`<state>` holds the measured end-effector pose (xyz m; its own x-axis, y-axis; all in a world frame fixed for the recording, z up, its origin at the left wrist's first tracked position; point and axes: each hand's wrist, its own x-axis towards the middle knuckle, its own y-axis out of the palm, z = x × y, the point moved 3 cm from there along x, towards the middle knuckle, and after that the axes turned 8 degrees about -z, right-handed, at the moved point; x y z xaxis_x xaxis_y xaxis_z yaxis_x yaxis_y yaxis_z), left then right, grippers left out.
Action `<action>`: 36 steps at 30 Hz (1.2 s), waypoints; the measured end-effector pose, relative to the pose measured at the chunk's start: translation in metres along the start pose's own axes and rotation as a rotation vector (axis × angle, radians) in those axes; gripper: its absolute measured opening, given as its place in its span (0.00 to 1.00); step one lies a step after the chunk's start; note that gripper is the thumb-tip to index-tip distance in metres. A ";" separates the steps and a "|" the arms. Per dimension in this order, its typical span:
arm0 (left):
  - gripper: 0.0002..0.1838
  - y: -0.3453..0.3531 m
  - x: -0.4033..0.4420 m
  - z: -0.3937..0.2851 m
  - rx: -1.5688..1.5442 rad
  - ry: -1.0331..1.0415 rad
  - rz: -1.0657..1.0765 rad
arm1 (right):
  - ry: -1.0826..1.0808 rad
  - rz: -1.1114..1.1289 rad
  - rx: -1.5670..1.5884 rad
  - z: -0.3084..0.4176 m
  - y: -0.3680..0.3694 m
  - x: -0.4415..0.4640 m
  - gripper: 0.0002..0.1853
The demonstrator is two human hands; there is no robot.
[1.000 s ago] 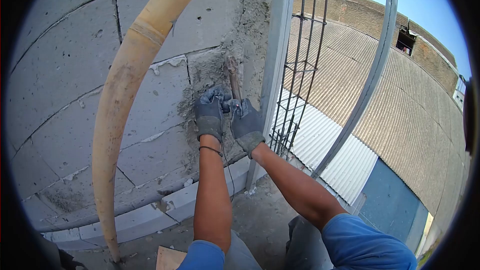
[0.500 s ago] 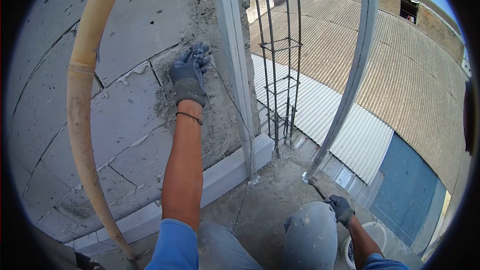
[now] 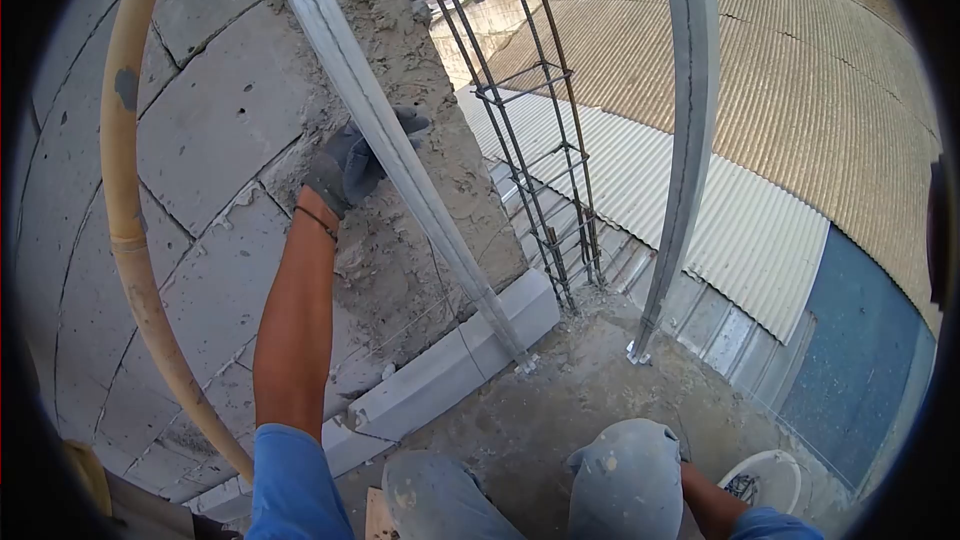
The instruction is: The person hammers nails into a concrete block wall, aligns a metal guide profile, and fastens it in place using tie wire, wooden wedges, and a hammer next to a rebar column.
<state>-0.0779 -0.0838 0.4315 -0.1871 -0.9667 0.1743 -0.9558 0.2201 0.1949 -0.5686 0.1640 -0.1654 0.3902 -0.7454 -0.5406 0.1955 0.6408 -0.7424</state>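
- At 5 o'clock, the right forearm (image 3: 708, 500) is reaching behind a knee (image 3: 627, 475); the right hand is hiding there, so its grip I cannot tell.
- At 4 o'clock, a bucket (image 3: 792, 483) is standing on the floor (image 3: 560, 440).
- At 10 o'clock, the gloved left hand (image 3: 350, 165) is passing behind the near metal post (image 3: 410, 170), some fingers extending beyond it; the post is obscuring any hold.
- Behind that hand, mortar (image 3: 395, 250) is coating the block wall's edge.
- Toward 1 o'clock, a rebar cage (image 3: 548, 140) is rising.
- At 2 o'clock, corrugated roofing (image 3: 790, 70) is spreading.
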 end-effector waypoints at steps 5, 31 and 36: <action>0.24 0.005 0.030 0.001 -0.184 0.138 0.187 | -0.324 -0.583 0.556 0.173 -0.278 -0.051 0.11; 0.28 0.025 0.029 -0.017 -0.352 0.390 0.005 | -0.731 -1.759 0.252 0.494 -0.612 0.060 0.35; 0.28 0.020 0.060 -0.005 -0.164 0.597 -0.186 | -1.024 -1.541 0.549 0.437 -0.593 -0.015 0.23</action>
<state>-0.1069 -0.1369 0.4508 0.1817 -0.7622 0.6213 -0.9041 0.1190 0.4103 -0.2976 -0.1242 0.4557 -0.1100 -0.3945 0.9123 0.9726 -0.2319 0.0169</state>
